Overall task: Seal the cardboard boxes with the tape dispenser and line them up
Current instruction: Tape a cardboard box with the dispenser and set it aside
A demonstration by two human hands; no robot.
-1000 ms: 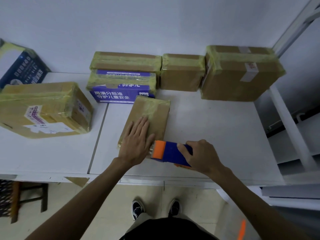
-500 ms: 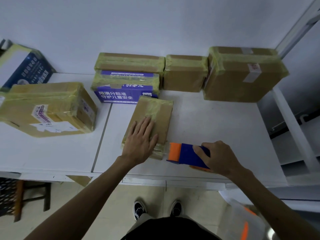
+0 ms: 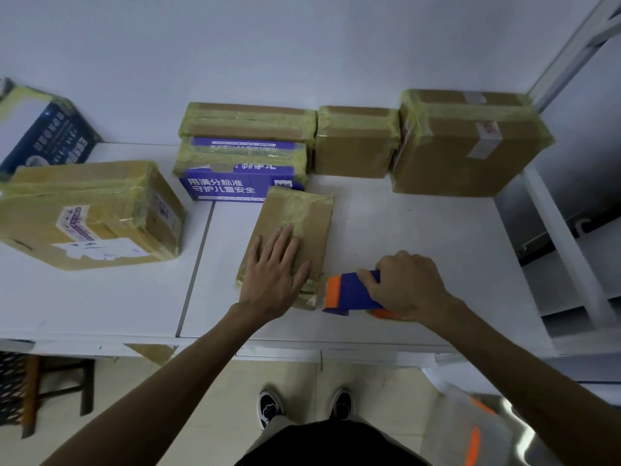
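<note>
A flat brown cardboard box with yellowish tape lies in the middle of the white table. My left hand presses flat on its near half, fingers straight. My right hand grips a blue and orange tape dispenser just right of the box's near corner, resting on the table. Along the wall stand taped boxes: a purple printed box with a flat brown box on it, a small brown box and a large brown box.
A big taped box with labels lies at the left, a blue printed box behind it. A metal frame post runs along the table's right edge. A stool stands under the left side, and my shoes are below.
My right hand pulled the tape dispenser to the right, away from the flat box's near end. My left hand stayed pressed on the box.
</note>
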